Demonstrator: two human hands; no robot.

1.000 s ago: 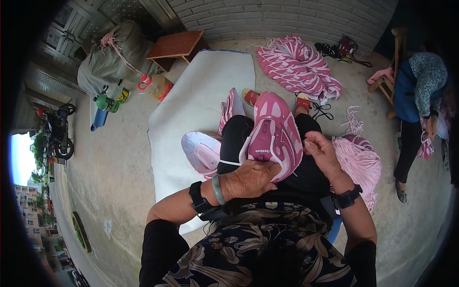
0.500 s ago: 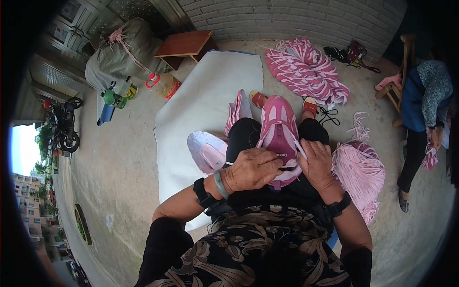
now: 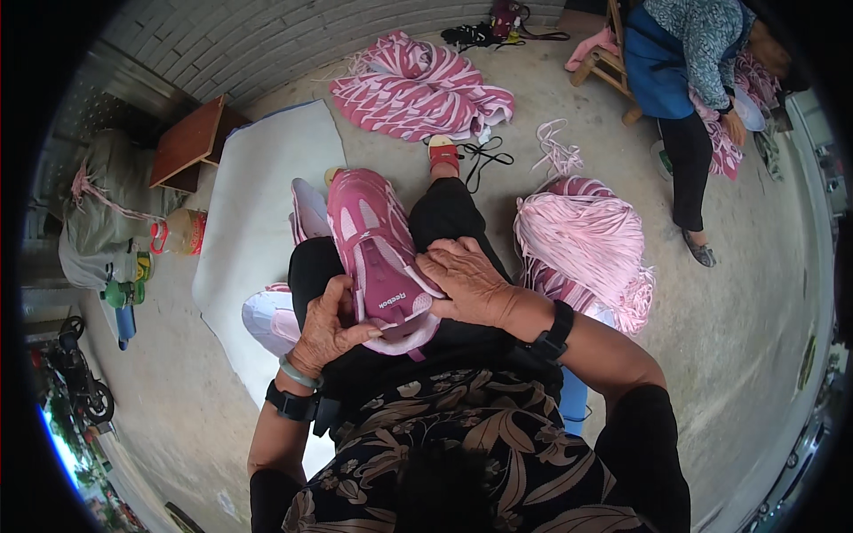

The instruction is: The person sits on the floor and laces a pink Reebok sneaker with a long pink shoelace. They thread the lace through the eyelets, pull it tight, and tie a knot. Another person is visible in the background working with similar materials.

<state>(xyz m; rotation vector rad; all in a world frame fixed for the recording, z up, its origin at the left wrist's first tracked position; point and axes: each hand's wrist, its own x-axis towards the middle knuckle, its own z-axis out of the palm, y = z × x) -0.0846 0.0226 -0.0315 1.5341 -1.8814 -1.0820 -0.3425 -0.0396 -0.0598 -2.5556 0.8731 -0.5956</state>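
A pink shoe upper [image 3: 382, 266] lies across my lap, toe pointing away and heel toward me. My left hand [image 3: 322, 333] grips its left collar edge near the heel, thumb and fingers curled round the rim. On the opposite side, my right hand [image 3: 471, 284] holds the right edge, fingers closed over it. The opening between my hands shows a darker pink inside and a pale heel lining. Beside my left knee lie other pink and white shoe uppers [image 3: 271, 320], partly hidden by my leg.
To the right sits a heap of pale pink laces [image 3: 582, 231]. Bundled pink uppers [image 3: 418, 89] lie ahead, near black cords [image 3: 484, 160]. A white sheet [image 3: 258, 178] covers the floor at left, beside bottles [image 3: 182, 233] and a wooden stool [image 3: 191, 147]. A co-worker [image 3: 689, 80] sits at far right.
The view has swung right. My left hand has moved from the shoe upper's opening to its left collar edge. The right hand still holds the right side, and the upper now tilts leftward.
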